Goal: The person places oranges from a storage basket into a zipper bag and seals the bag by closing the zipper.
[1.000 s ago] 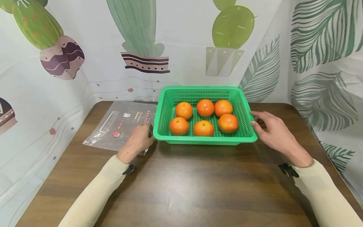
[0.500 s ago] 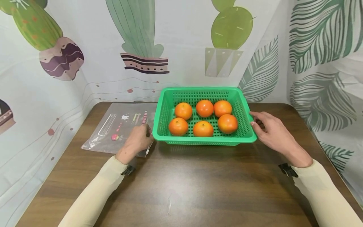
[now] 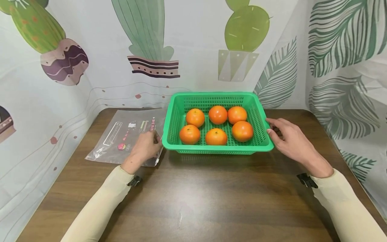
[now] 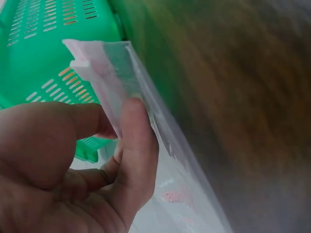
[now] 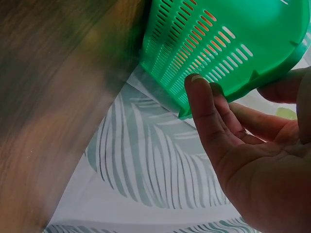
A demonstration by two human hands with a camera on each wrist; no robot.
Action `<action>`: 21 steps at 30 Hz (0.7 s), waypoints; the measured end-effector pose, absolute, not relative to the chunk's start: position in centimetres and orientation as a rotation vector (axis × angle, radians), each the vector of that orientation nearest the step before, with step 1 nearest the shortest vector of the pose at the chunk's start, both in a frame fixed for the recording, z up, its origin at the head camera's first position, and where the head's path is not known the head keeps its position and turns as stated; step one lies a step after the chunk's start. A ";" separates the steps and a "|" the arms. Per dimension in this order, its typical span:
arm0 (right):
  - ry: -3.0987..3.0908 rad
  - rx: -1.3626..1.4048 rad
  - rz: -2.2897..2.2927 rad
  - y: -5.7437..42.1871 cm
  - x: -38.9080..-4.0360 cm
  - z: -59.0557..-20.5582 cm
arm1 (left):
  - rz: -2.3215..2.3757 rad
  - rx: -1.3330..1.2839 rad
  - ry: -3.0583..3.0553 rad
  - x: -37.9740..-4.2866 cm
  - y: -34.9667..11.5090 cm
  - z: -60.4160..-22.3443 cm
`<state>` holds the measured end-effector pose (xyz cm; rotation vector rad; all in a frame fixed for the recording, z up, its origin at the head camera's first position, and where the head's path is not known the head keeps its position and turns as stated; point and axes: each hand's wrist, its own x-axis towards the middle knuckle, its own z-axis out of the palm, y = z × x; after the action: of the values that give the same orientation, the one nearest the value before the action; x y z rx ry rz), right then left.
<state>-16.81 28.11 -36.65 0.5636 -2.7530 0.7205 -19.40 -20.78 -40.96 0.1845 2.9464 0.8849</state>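
Note:
A clear plastic zip bag (image 3: 113,139) with a pink strawberry print lies left of the basket. My left hand (image 3: 144,146) pinches its edge near the basket; in the left wrist view that edge stands raised between thumb and fingers, with a white zip slider (image 4: 81,69) above them. Several oranges (image 3: 216,137) sit in a green perforated plastic basket (image 3: 217,148) at the back of the table. At its right side my right hand (image 3: 288,139) holds the rim, thumb at the lip and fingertips (image 5: 198,90) against the outer wall underneath.
The brown wooden table (image 3: 208,198) stretches in front of the basket toward me. A white cloth (image 3: 199,40) printed with cacti and leaves hangs right behind the table's back edge and along both sides.
My left hand has shifted slightly left with the bag's edge, and more of the bag's near right corner shows beside it. The right hand, basket and oranges stay put.

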 end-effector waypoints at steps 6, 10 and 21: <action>-2.747 0.573 0.726 28.1 -16.9 -36.7 | 0.939 0.187 2.936 -19.4 -21.1 -40.7; -2.748 0.572 0.726 28.1 -16.9 -36.7 | 0.977 0.156 2.933 -19.4 -21.1 -40.4; -2.733 0.591 0.719 28.3 -16.9 -36.8 | 0.922 0.146 3.078 -19.5 -21.1 -40.3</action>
<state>-16.93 28.32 -36.76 0.5913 -2.7335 0.7195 -19.47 -21.14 -40.27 0.1464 3.0779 0.9222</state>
